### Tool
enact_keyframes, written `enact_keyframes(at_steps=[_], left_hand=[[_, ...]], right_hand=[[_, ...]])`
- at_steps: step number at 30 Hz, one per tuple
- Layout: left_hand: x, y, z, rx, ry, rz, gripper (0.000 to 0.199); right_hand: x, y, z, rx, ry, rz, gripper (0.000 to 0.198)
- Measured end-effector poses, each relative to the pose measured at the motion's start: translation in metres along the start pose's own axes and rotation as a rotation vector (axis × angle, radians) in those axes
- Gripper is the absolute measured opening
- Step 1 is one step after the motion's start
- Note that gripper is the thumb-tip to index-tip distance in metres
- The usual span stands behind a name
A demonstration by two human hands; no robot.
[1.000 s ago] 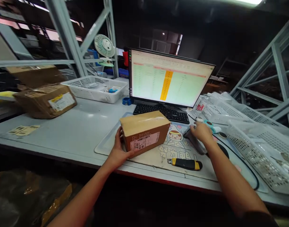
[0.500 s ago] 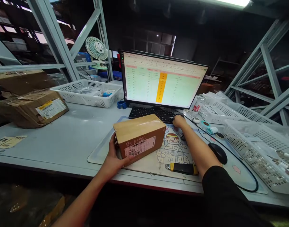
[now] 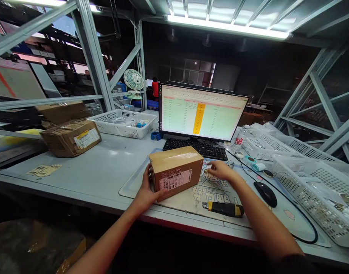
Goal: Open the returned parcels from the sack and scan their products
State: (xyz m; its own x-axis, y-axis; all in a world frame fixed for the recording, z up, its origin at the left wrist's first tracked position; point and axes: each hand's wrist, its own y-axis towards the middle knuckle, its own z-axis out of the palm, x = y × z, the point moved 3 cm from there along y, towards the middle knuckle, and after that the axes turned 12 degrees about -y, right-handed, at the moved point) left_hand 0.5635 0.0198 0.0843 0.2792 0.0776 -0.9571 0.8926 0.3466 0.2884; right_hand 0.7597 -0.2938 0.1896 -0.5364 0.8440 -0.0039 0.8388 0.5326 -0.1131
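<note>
A brown cardboard box (image 3: pixel 177 173) with a white shipping label on its front rests on a light desk mat (image 3: pixel 134 186). My left hand (image 3: pixel 148 194) grips its left end, thumb on the front face and fingers round the side. To the right of the box, my right hand (image 3: pixel 221 171) hovers over the mat's cartoon print, fingers loosely bent and apart, holding nothing. Below it lies a black and yellow utility knife (image 3: pixel 224 209). Behind the box sits a black keyboard (image 3: pixel 211 150), partly hidden by it.
A monitor (image 3: pixel 203 110) showing a spreadsheet stands at the back. White plastic baskets (image 3: pixel 124 125) (image 3: pixel 314 198) are at the back left and right. A battered carton (image 3: pixel 72 139) sits at left. A black mouse (image 3: pixel 265 194) and its cable lie at right.
My right hand has come off the keyboard and back toward the box's right end. The left hand still holds the box. The camera view has tilted up and turned left.
</note>
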Motion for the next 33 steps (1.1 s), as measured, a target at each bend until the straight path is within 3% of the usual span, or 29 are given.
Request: enact_keyframes(at_steps=[3, 5, 7, 10, 14, 20, 26, 30, 33], left_hand=[[-0.007, 0.001, 0.002, 0.020, -0.010, -0.005, 0.132], [-0.014, 0.003, 0.004, 0.034, -0.010, -0.004, 0.132], [-0.021, 0.007, 0.009, 0.049, 0.009, -0.008, 0.134], [-0.033, 0.011, 0.015, 0.070, 0.053, -0.031, 0.135], [-0.043, 0.017, 0.009, 0.088, 0.050, -0.056, 0.128], [-0.035, 0.019, -0.019, 0.353, -0.090, -0.287, 0.100], [-0.029, 0.021, -0.028, 0.388, -0.096, -0.326, 0.089], [-0.025, 0.022, -0.029, 0.407, -0.096, -0.331, 0.083], [-0.026, 0.021, -0.029, 0.384, -0.104, -0.325, 0.086]], right_hand=[[0.000, -0.068, 0.031, 0.047, 0.091, -0.167, 0.061], [0.003, -0.103, 0.047, 0.018, 0.133, -0.227, 0.051], [0.009, -0.124, 0.056, -0.040, 0.141, -0.255, 0.033], [0.022, -0.136, 0.060, -0.099, 0.084, -0.264, 0.031], [0.026, -0.132, 0.060, -0.123, 0.053, -0.251, 0.029], [0.014, -0.096, 0.019, -0.307, 0.244, -0.112, 0.038], [0.028, -0.055, -0.025, -0.346, 0.270, -0.146, 0.039], [0.035, -0.044, -0.031, -0.355, 0.315, -0.191, 0.028], [0.037, -0.043, -0.025, -0.266, 0.538, -0.262, 0.030]])
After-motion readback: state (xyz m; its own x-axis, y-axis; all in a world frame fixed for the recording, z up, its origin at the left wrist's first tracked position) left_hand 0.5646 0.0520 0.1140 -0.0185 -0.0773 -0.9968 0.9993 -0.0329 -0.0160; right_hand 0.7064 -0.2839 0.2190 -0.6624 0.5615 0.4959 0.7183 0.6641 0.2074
